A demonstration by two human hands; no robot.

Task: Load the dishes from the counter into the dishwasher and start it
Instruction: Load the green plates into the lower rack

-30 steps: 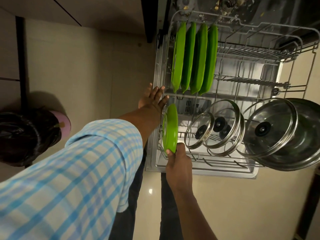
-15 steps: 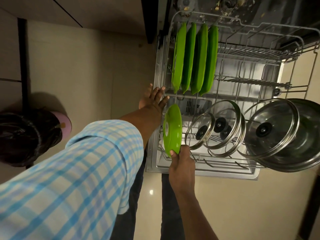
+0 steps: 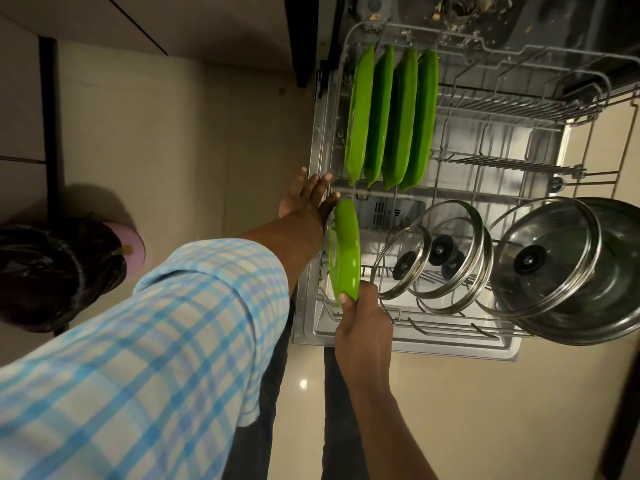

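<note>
The dishwasher's lower rack (image 3: 408,336) is pulled out below me. My right hand (image 3: 363,317) pinches the near edge of a small green plate (image 3: 344,251), which stands on edge at the rack's front left. My left hand (image 3: 306,197) lies with straight fingers on the rack's left rim, beside the plate's far edge. Several larger green plates (image 3: 391,116) stand in a row at the back left. Three glass lids (image 3: 440,258) lean in the front row, and a bigger glass lid (image 3: 543,258) rests against a steel pot (image 3: 620,271) at the right.
Food scraps lie on the dishwasher tub floor (image 3: 485,12) beyond the rack. A bin with a black bag (image 3: 55,271) stands on the tiled floor at the left. Fold-down tines (image 3: 502,105) at the rack's back right hold nothing.
My right hand has shifted the small green plate slightly right and turned it within the front left of the rack. My left hand has stayed on the rim.
</note>
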